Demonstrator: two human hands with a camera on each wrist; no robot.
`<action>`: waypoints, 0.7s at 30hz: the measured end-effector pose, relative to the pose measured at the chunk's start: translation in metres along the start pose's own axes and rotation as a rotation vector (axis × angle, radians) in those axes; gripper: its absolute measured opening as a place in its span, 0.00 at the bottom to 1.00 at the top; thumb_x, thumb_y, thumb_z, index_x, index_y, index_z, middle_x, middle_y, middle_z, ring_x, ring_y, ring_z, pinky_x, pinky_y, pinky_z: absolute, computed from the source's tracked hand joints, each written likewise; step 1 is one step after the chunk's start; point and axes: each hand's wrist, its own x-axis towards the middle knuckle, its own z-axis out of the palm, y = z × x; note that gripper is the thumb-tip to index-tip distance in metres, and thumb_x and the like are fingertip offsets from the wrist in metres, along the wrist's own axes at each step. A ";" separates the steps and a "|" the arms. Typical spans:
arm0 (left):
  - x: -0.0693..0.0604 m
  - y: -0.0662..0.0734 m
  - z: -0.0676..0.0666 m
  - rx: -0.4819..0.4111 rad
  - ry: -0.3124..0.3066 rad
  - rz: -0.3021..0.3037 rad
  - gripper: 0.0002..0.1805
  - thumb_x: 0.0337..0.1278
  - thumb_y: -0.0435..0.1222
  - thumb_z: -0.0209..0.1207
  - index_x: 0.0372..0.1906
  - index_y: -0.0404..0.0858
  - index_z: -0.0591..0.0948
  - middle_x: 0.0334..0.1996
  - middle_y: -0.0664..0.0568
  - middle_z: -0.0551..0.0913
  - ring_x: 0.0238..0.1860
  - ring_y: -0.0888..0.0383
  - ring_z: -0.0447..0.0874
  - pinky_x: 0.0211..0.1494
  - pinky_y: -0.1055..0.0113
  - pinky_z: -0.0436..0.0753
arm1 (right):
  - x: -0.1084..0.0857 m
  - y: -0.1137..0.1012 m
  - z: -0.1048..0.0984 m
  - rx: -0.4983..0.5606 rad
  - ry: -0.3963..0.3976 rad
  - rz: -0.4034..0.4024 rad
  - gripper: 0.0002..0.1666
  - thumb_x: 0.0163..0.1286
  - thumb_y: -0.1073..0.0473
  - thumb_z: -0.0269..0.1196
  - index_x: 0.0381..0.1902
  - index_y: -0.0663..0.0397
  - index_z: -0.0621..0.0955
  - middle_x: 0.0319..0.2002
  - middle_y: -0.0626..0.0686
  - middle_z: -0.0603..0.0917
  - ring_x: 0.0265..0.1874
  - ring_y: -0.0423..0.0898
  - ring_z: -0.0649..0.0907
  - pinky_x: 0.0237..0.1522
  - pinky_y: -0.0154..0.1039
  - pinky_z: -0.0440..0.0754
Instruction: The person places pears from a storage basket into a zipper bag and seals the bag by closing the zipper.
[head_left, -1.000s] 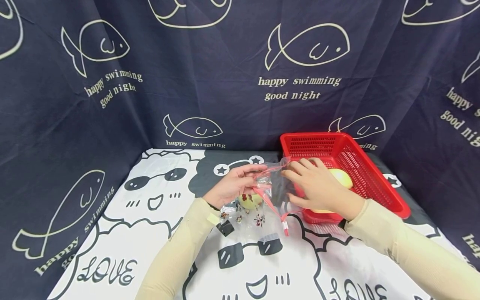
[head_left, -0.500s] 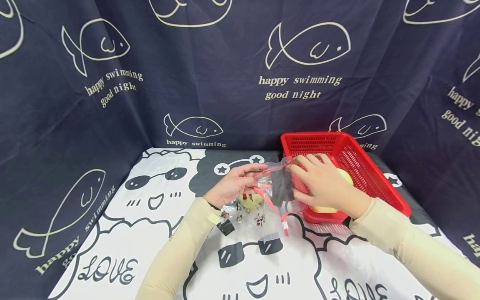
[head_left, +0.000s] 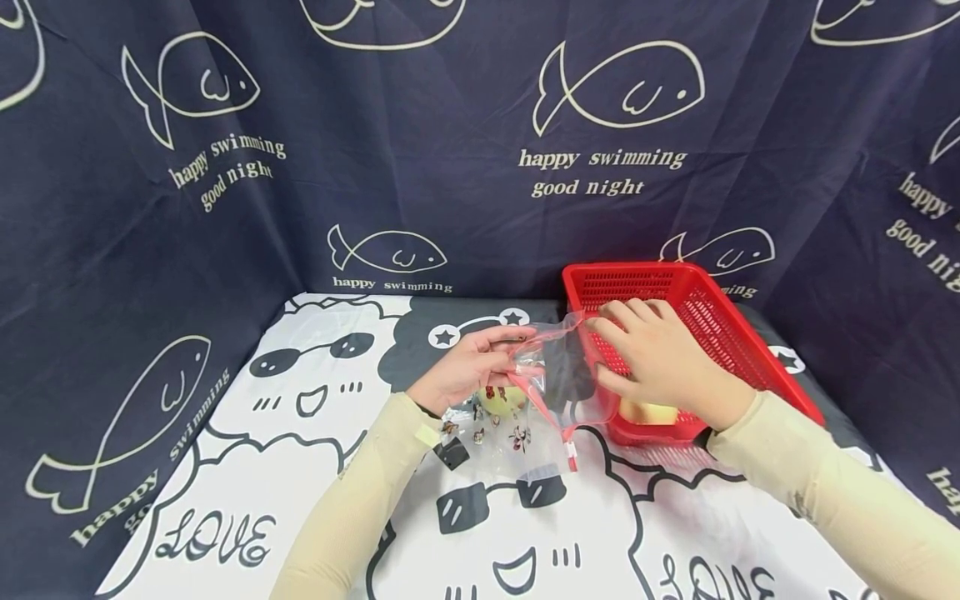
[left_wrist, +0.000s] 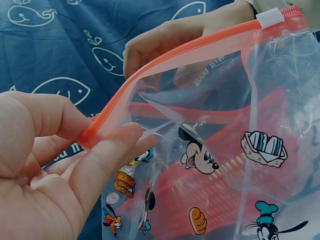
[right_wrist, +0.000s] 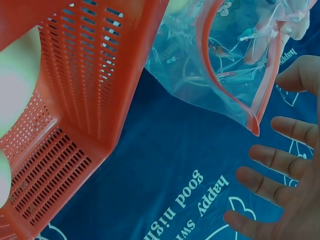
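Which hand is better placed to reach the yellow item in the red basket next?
Probably the right hand: it is nearer the red basket and the yellow item, and appears to hold nothing. The left hand pinches the clear bag by its edge.

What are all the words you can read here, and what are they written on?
"happy swimming": dark blue curtain, many times, some cut off.
"good night": the same curtain, under those words.
"LOVE": white cloth, at left; another at lower right is cut off.
Clear zip bag: no words I can read; its small red marks are too tiny.
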 end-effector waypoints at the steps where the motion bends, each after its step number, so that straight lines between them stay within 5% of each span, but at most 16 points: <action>1: 0.000 0.000 0.000 0.001 0.000 0.000 0.31 0.61 0.17 0.43 0.71 0.27 0.66 0.67 0.35 0.71 0.56 0.38 0.81 0.44 0.65 0.85 | 0.000 0.001 0.000 -0.001 -0.001 0.001 0.25 0.53 0.51 0.62 0.49 0.56 0.79 0.43 0.58 0.78 0.40 0.58 0.77 0.41 0.56 0.73; 12: 0.000 -0.002 0.000 0.012 -0.014 0.005 0.30 0.63 0.18 0.42 0.72 0.27 0.64 0.68 0.32 0.68 0.56 0.38 0.81 0.46 0.64 0.85 | -0.006 0.014 0.001 -0.010 -0.020 0.054 0.26 0.52 0.52 0.63 0.49 0.57 0.78 0.42 0.59 0.78 0.40 0.60 0.77 0.40 0.57 0.73; 21: 0.002 -0.003 -0.001 0.002 0.017 -0.025 0.29 0.65 0.20 0.44 0.72 0.31 0.65 0.67 0.39 0.73 0.53 0.44 0.84 0.43 0.64 0.86 | -0.013 0.027 0.003 -0.012 -0.040 0.112 0.27 0.52 0.52 0.62 0.50 0.59 0.78 0.43 0.59 0.77 0.40 0.61 0.77 0.37 0.57 0.72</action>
